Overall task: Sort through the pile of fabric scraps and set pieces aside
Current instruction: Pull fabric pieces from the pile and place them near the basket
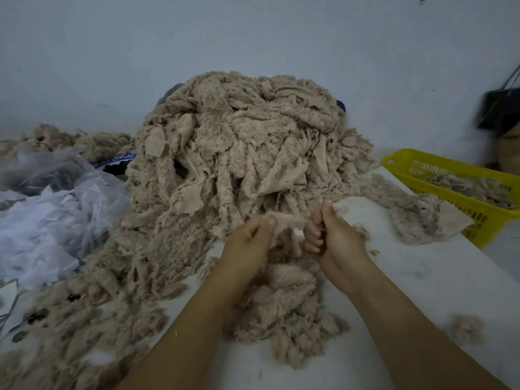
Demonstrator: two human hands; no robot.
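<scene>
A tall pile of beige fuzzy fabric scraps (239,153) fills the middle of the white table (422,277) and spills toward its front left. Just in front of the pile, my left hand (250,240) and my right hand (332,235) hold one thin beige scrap (287,220) stretched between them. Each hand pinches an end with thumb and fingers. A smaller heap of the same scraps (287,311) lies on the table under my wrists.
A yellow plastic basket (464,190) with some scraps inside stands at the right, a strip of scraps (408,212) leading to it. Clear plastic bags (50,209) lie at the left. A dark bag (501,108) hangs at the far right wall. Dark buttons (36,316) sit front left.
</scene>
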